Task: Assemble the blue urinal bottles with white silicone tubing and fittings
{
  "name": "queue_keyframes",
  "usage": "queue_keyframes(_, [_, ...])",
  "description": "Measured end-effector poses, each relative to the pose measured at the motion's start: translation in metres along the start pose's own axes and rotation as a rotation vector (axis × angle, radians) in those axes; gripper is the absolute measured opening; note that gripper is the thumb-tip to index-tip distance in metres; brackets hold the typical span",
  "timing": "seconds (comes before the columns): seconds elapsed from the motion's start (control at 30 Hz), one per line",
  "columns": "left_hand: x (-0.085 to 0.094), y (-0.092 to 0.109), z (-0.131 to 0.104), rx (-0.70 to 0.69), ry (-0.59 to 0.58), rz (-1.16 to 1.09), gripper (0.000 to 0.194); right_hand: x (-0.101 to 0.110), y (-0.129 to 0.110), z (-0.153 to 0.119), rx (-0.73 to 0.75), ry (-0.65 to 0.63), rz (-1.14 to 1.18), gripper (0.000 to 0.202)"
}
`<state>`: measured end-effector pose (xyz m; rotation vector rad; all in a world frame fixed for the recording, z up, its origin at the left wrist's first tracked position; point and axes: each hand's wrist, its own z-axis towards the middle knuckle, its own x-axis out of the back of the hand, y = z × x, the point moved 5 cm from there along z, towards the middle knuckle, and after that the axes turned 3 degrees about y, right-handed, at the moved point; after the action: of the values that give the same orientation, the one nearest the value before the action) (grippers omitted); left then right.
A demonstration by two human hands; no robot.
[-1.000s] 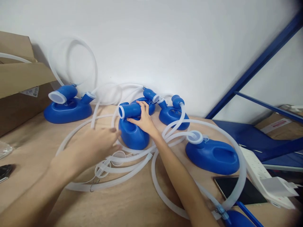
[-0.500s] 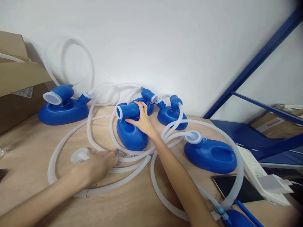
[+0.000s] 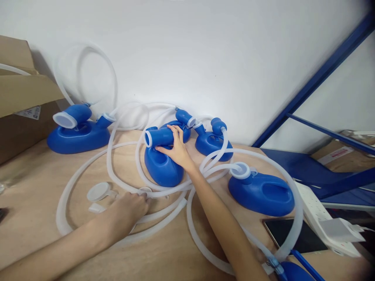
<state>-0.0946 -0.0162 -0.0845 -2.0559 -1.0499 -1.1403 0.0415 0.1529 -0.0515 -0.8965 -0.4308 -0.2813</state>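
My right hand (image 3: 177,150) grips a blue cylindrical piece (image 3: 159,137) with a white rim, thumb below and fingers over its top. That piece lies across a blue handled bottle (image 3: 164,169) on the wooden table. Lower left, my left hand (image 3: 131,207) is closed beside a translucent tube (image 3: 123,187); the fingers hide what they hold. A clear round piece (image 3: 145,189) shows by its fingertips. Left of that hand lie a translucent round cap (image 3: 99,191) and a small white piece (image 3: 97,208). Tube loops spread around both arms.
More blue bottles stand at the left (image 3: 77,140), back right (image 3: 212,146) and right (image 3: 260,193). A cardboard box (image 3: 29,93) is at far left. A dark-screened phone (image 3: 293,234), a power strip (image 3: 313,207) and a blue metal frame (image 3: 316,74) are at right.
My left hand has shifted slightly, and the tubes near it have moved. The round cap has turned, and the small white piece beside it has come into sight. My right hand keeps its grip.
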Motion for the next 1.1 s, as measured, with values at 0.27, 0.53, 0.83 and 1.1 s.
queue_keyframes(0.27, [0.011,-0.023,0.004,-0.086,0.124,-0.065,0.038,-0.001,0.003,0.001,-0.004,0.0,0.005,0.089])
queue_keyframes(0.53, [0.017,-0.026,-0.004,-0.099,0.168,-0.088,0.041,-0.001,0.002,0.001,0.009,0.005,0.004,0.089])
queue_keyframes(0.83, [0.038,-0.069,0.011,-0.231,0.238,-0.628,0.024,-0.002,0.003,0.001,0.024,0.008,0.008,0.089])
queue_keyframes(1.1, [0.036,-0.133,0.025,-0.056,0.385,-0.728,0.046,-0.001,0.002,0.001,0.018,0.011,-0.007,0.088])
